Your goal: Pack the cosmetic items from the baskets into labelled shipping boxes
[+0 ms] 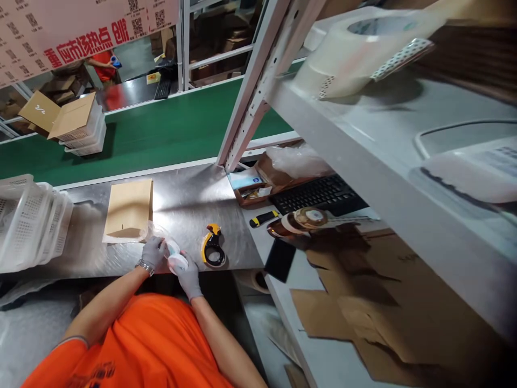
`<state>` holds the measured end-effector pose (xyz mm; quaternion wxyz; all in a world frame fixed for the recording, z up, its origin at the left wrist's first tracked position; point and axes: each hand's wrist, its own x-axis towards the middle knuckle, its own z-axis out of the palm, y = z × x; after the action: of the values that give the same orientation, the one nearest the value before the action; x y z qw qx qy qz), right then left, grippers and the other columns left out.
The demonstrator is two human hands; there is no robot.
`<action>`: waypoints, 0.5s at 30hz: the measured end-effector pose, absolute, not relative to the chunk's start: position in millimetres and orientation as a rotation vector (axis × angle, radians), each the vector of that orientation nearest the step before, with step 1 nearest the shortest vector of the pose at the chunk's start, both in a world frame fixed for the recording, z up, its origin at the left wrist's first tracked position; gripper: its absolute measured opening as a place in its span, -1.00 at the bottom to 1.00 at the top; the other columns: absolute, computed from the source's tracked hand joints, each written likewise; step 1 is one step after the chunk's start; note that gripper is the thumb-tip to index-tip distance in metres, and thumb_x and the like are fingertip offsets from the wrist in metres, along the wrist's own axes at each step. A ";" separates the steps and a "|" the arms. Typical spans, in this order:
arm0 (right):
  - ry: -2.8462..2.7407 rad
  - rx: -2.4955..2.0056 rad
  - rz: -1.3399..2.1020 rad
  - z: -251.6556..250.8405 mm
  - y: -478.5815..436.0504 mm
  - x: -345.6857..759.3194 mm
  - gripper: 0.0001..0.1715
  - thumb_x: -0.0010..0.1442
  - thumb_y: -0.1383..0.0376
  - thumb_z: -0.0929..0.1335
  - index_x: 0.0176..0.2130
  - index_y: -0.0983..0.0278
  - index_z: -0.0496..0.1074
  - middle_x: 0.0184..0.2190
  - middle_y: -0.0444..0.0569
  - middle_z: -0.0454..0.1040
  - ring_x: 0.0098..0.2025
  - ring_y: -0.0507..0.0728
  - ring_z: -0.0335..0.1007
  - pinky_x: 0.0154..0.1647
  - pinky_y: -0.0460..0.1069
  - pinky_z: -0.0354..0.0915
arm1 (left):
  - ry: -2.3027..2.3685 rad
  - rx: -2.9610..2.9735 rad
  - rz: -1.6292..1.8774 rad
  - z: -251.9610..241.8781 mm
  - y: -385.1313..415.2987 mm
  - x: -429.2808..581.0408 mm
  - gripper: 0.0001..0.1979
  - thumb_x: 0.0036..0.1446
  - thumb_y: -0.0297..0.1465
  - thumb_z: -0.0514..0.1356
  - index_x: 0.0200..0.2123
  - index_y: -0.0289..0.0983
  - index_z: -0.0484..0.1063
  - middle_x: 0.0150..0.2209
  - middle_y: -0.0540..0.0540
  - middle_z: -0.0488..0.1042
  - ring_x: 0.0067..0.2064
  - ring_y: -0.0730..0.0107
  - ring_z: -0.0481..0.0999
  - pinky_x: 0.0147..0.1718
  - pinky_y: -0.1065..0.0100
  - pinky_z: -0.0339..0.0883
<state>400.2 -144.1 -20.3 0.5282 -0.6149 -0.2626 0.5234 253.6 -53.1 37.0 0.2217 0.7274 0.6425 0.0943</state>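
Observation:
My right hand (190,278), in a grey glove, is closed around a small white round item (177,263) with faint print on its face; I cannot make out its exact kind. My left hand (154,254), also gloved and with a metal watch on the wrist, pinches at clear plastic (172,243) beside that item. Just beyond my left hand, a brown cardboard box (130,207) stands on the metal table (181,194) with clear wrap at its near edge. To the right of my hands lies a yellow and black tape dispenser (213,246).
Stacked white baskets (34,226) stand at the left. Behind the table runs a green conveyor (173,124) carrying a white crate (91,134) with open cardboard. At right are a keyboard (319,194), a box cutter (264,218), a phone (280,260) and a shelf (363,140) with tape rolls.

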 end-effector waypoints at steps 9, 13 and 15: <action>-0.461 -1.393 1.325 -12.9 -137.2 395.0 -0.23 -0.19 0.17 0.63 0.06 0.25 0.65 -0.10 0.05 0.76 -0.11 0.30 0.67 0.03 0.21 0.60 | 1.514 2.220 0.072 44.9 -58.8 254.8 -0.80 0.38 -0.35 0.25 -0.17 -0.19 0.72 -0.23 -0.16 0.60 -0.21 0.26 0.56 -0.17 0.30 0.42; -0.085 -1.201 1.417 -13.5 -130.6 390.6 -0.24 -0.22 0.12 0.67 0.00 0.27 0.64 -0.19 0.01 0.75 -0.17 0.29 0.68 -0.03 0.22 0.60 | 1.554 2.247 -0.007 47.3 -68.7 248.0 -0.77 0.39 -0.36 0.22 -0.14 -0.19 0.72 -0.22 -0.18 0.60 -0.21 0.24 0.56 -0.19 0.30 0.38; -0.030 -1.145 1.437 -12.1 -129.1 390.2 -0.29 -0.22 0.11 0.67 -0.06 0.27 0.64 -0.22 0.01 0.75 -0.20 0.28 0.67 -0.04 0.22 0.60 | 1.584 2.242 -0.014 48.9 -70.7 246.9 -0.77 0.39 -0.38 0.21 -0.11 -0.18 0.72 -0.19 -0.18 0.62 -0.19 0.24 0.57 -0.17 0.31 0.39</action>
<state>390.2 -129.1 -12.1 0.6067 -0.4954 -0.0131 0.6215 246.9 -70.7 48.9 0.1969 0.8007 0.5658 -0.0049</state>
